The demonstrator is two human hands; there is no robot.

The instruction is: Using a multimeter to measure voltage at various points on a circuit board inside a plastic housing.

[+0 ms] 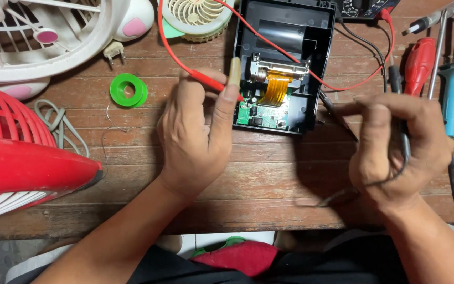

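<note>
Forearms enter from below over the wooden table [132, 168]. Left hand [195, 142] is clamped on a red probe [208, 80], its tip set at the green circuit board [261, 113] inside the opened black printer [282, 58]. Right hand [395, 150] is closed around a black probe [337, 113], just beside the printer's right edge.

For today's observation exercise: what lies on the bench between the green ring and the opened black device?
In the head view, the left hand lies between the green ring and the opened black device, holding a red probe.
</note>
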